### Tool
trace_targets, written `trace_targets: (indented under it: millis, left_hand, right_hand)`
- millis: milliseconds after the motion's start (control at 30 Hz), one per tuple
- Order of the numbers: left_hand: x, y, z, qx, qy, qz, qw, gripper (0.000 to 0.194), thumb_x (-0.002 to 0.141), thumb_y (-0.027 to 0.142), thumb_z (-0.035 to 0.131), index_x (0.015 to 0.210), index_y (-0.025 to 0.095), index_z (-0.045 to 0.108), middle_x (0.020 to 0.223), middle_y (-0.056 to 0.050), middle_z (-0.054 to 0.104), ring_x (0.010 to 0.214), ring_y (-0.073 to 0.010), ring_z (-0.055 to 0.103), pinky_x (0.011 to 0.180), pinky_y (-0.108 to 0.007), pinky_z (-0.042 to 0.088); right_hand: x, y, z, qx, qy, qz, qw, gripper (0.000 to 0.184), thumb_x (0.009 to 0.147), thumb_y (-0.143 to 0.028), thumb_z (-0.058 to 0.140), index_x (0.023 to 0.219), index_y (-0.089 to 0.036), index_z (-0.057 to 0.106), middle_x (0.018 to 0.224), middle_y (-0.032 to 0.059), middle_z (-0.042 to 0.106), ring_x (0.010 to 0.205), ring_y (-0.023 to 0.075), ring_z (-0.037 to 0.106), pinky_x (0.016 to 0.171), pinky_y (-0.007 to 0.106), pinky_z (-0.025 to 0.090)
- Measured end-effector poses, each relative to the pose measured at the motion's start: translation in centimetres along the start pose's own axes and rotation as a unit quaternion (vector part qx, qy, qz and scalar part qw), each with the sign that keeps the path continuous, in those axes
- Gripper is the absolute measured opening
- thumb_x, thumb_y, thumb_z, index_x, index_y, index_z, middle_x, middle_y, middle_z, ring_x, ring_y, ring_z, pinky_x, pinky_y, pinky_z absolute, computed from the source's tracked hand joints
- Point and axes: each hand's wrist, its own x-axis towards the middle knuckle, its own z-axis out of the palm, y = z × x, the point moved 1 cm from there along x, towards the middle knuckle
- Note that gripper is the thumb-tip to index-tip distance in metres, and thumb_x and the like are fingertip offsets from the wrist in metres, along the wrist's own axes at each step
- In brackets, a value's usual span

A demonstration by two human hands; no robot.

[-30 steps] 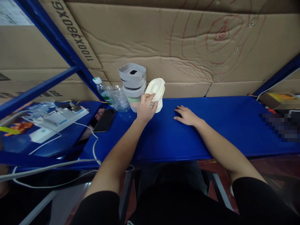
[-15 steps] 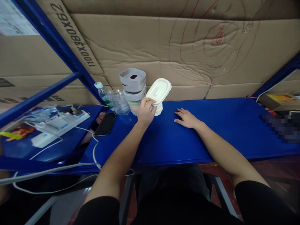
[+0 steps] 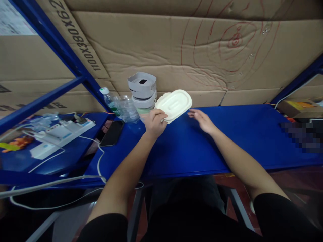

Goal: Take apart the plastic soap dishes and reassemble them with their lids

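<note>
My left hand (image 3: 154, 123) is closed on the near left edge of a cream-coloured, rounded rectangular lid (image 3: 175, 103), with a long raised ridge in its middle. The lid is held up in the air, tilted, in front of the cardboard. Another cream edge shows just behind it, mostly hidden. To the lid's right, my right hand (image 3: 204, 121) is open and holds nothing; its fingertips are close to the lid's right end. Left of the lid stands a stack of grey and pastel containers (image 3: 143, 97), partly behind my left hand.
Clear plastic cups (image 3: 128, 110) and a bottle with a white cap (image 3: 108, 98) stand left of the stack. A black phone (image 3: 112, 133) lies nearby. Power strips (image 3: 63, 137) and white cables lie farther left. Cardboard (image 3: 151, 43) backs the blue table (image 3: 186, 154).
The lid has swung to the right and tipped flatter in my left hand. My right hand has lifted off the table and turned toward the lid.
</note>
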Motion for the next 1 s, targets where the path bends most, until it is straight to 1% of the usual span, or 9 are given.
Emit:
trace_targets:
  millis: [100,200,400,467,533,633,733,833,1000]
  left_hand:
    - [-0.6,1.8,-0.1,-0.013,-0.045,0.063,0.997,0.010,0.093,0.019,0.065,0.086,0.024,0.071,0.092,-0.005,0.075,0.082,-0.0165,0.072,0.073,-0.027,0.057]
    - [-1.1,3.2,0.4,-0.026,-0.099,0.102,0.989,0.013,0.095,0.018,0.062,0.091,0.023,0.073,0.092,-0.004,0.077,0.082,-0.0153,0.073,0.070,-0.025,0.055]
    - [-1.2,3.1,1.0,-0.024,-0.277,0.046,0.960,0.015,0.096,0.017,0.063,0.101,0.020,0.077,0.108,-0.008,0.080,0.098,-0.0193,0.077,0.074,-0.028,0.055]
    - [-1.1,3.1,0.8,-0.051,-0.366,0.036,0.928,0.020,0.094,0.033,0.075,0.110,0.020,0.078,0.116,-0.008,0.080,0.104,-0.0218,0.077,0.079,-0.029,0.056]
    - [-0.9,3.4,0.5,-0.079,-0.461,0.039,0.883,0.049,0.085,0.057,0.085,0.118,0.022,0.078,0.121,-0.008,0.079,0.105,-0.0237,0.077,0.082,-0.030,0.057]
    - [-0.9,4.3,0.2,-0.080,-0.523,0.031,0.848,0.069,0.079,0.076,0.082,0.121,0.022,0.079,0.126,-0.007,0.078,0.107,-0.0254,0.078,0.086,-0.032,0.057]
    - [-1.1,4.7,0.3,-0.070,-0.509,0.038,0.857,0.061,0.088,0.073,0.076,0.121,0.021,0.078,0.125,-0.007,0.079,0.110,-0.0255,0.077,0.088,-0.033,0.057]
    - [-1.1,4.1,0.5,-0.077,-0.438,0.061,0.894,0.044,0.098,0.061,0.070,0.116,0.022,0.078,0.121,-0.007,0.080,0.107,-0.0216,0.077,0.083,-0.030,0.057]
    - [1.2,1.0,-1.5,0.018,-0.146,0.029,0.989,0.022,0.099,0.043,0.068,0.100,0.024,0.077,0.112,-0.008,0.079,0.102,-0.0243,0.074,0.091,-0.041,0.057]
  right_hand:
    - [0.3,-0.4,-1.2,0.107,0.077,0.024,0.991,0.088,0.099,-0.089,0.025,0.147,-0.023,0.060,0.122,0.0159,0.080,0.099,0.0285,0.080,0.093,0.050,0.063]
    - [0.3,-0.4,-2.8,0.057,0.092,0.023,0.994,0.075,0.094,-0.084,0.054,0.136,-0.024,0.067,0.106,0.0111,0.080,0.088,0.0258,0.077,0.085,0.045,0.063]
    - [-0.4,-0.1,-4.0,-0.109,-0.048,0.045,0.992,0.049,0.094,-0.048,0.067,0.133,-0.018,0.072,0.089,0.0058,0.078,0.075,0.0218,0.071,0.075,0.037,0.057]
    - [-0.6,-0.3,-3.6,-0.177,-0.097,0.048,0.978,0.050,0.093,-0.040,0.069,0.138,-0.017,0.071,0.090,0.0061,0.079,0.078,0.0223,0.072,0.077,0.036,0.055]
    - [-0.8,-0.5,-3.0,-0.231,-0.168,0.053,0.957,0.052,0.091,-0.036,0.072,0.140,-0.017,0.070,0.092,0.0063,0.080,0.080,0.0230,0.073,0.077,0.035,0.053]
    - [-1.0,-0.8,-2.3,-0.274,-0.241,0.052,0.930,0.049,0.091,-0.035,0.072,0.137,-0.018,0.072,0.100,0.0079,0.081,0.086,0.0241,0.075,0.076,0.033,0.051]
    - [-1.1,-1.1,-2.1,-0.283,-0.247,0.053,0.925,0.046,0.094,-0.036,0.069,0.136,-0.017,0.072,0.103,0.0092,0.082,0.087,0.0242,0.075,0.075,0.032,0.050]
    - [-1.1,-1.2,-2.2,-0.280,-0.246,0.059,0.926,0.048,0.096,-0.041,0.069,0.136,-0.016,0.071,0.104,0.0100,0.082,0.088,0.0246,0.075,0.075,0.032,0.051]
    - [-1.3,-1.4,-2.2,-0.285,-0.232,0.065,0.928,0.054,0.097,-0.048,0.068,0.141,-0.018,0.068,0.110,0.0111,0.082,0.093,0.0272,0.076,0.079,0.035,0.053]
